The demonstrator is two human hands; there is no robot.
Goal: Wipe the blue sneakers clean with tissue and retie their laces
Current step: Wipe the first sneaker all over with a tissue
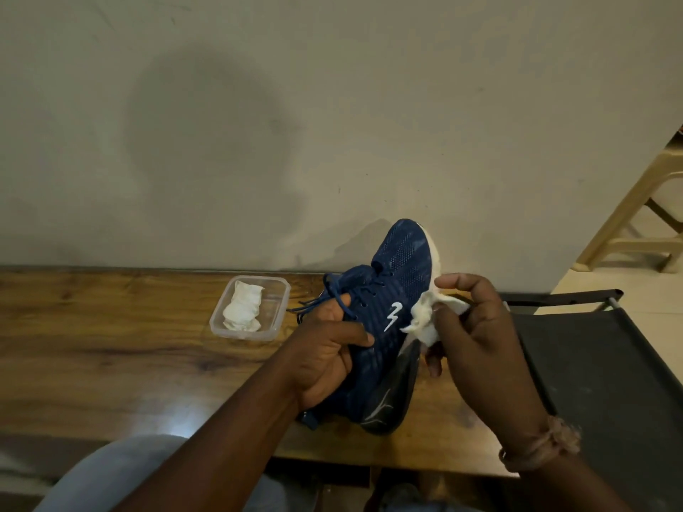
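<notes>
Blue mesh sneaker (391,312) with a white sole is held tilted above the wooden counter (111,349), the left hand (329,356) gripping its laced upper. The right hand (476,334) pinches a crumpled white tissue (425,321) against the sneaker's side. Left of the sneaker, a clear plastic tub (275,312) holds spare tissue. Steady short strokes along the sole edge would likely clean best.

Dim room, wooden desk against a plain wall

The wall (332,105) is pale grey-green, scuffed, with a soft round shadow. The desk (92,345) is dark grained wood with a glare spot near its front edge. A black fabric chair (598,364) stands at its right edge; a beige plastic chair (635,223) stands beyond on a light floor (606,282).
</notes>
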